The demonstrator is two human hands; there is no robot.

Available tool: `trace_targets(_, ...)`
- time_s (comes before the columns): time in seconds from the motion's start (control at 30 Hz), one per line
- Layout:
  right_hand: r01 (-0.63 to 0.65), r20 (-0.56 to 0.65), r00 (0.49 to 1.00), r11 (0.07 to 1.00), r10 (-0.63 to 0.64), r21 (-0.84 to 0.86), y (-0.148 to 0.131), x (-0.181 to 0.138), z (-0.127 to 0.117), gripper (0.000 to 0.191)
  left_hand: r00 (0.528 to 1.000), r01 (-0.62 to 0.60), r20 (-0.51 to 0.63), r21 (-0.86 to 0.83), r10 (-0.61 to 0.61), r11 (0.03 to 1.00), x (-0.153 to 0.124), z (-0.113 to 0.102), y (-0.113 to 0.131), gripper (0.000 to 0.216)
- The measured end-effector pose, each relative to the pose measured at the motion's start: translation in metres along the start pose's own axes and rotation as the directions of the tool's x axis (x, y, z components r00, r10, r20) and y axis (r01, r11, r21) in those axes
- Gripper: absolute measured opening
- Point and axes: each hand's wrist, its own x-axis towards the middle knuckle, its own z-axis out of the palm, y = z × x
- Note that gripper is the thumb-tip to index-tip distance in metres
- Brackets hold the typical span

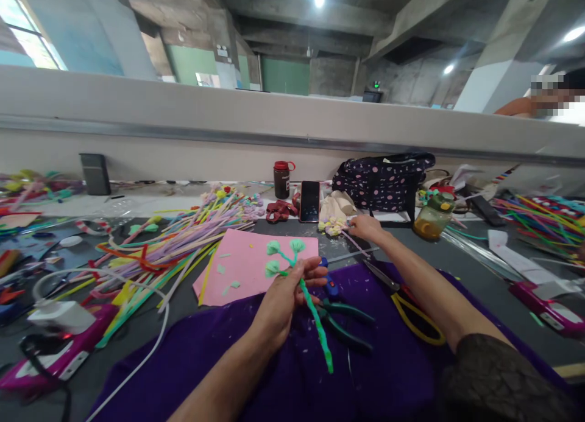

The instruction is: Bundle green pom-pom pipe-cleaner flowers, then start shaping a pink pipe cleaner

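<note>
A green pipe-cleaner sprig (pixel 315 315) with three pale green, leaf-like tips slants across my left hand (pixel 292 291). Thumb and fingers close on its stem above the purple cloth. Farther off, my right hand (pixel 365 228) reaches to a small heap of pale yellow and lilac pipe-cleaner flowers (pixel 333 226). Its fingertips are drawn together at the heap's right edge, and what they pinch is too small to tell. A lilac stem (pixel 356 244) runs out just below them. Pliers (pixel 347 324) with dark green handles lie beside my left hand; yellow-handled scissors (pixel 411 315) lie under my right forearm.
Pink paper (pixel 256 257) with green scraps lies behind my left hand. Many pipe cleaners (pixel 201 227) spread leftward. A phone (pixel 309 201), a red-lidded bottle (pixel 282 181), a patterned bag (pixel 388 181) and a jar (pixel 432 218) line the back. Power strips (pixel 548 309) flank the purple cloth (pixel 205 361).
</note>
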Motion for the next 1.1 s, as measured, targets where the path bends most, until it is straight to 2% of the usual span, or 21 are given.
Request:
trace_targets(0.1, 0.014, 0.006, 1.0, 1.0, -0.014, -0.002, -0.005, 0.009, 0.012, 0.024, 1.0, -0.007, -0.017, -0.047, 0.006, 0.999, 0.009, 0.01, 0.006, 0.037)
trace_targets(0.2, 0.027, 0.001, 1.0, 1.0, -0.027, 0.015, -0.002, 0.012, 0.017, 0.026, 0.998, 0.013, -0.058, -0.083, -0.018, 0.996, 0.018, 0.01, 0.0, 0.035)
trace_targets(0.47, 0.11, -0.056, 0.993, 0.983, -0.102, 0.149, 0.028, 0.011, 0.0, 0.035, 0.992, 0.083, -0.09, -0.055, -0.087, 0.995, 0.023, 0.0, -0.016, 0.036)
trace_targets(0.67, 0.143, -0.117, 0.985, 0.98, -0.127, 0.139, 0.008, 0.014, 0.006, 0.029, 0.989, 0.104, -0.109, -0.008, -0.104, 0.995, 0.022, 0.002, -0.015, 0.038)
trace_targets(0.93, 0.051, -0.035, 0.998, 0.995, -0.048, 0.087, 0.002, 0.022, 0.022, 0.02, 0.99, 0.105, -0.1, 0.05, -0.1, 0.993, 0.023, -0.002, -0.017, 0.041)
trace_targets(1.1, 0.022, -0.036, 0.999, 0.994, -0.019, 0.104, 0.004, 0.023, 0.025, 0.017, 0.993, 0.111, -0.058, 0.09, -0.106, 0.99, 0.022, -0.001, -0.019, 0.043)
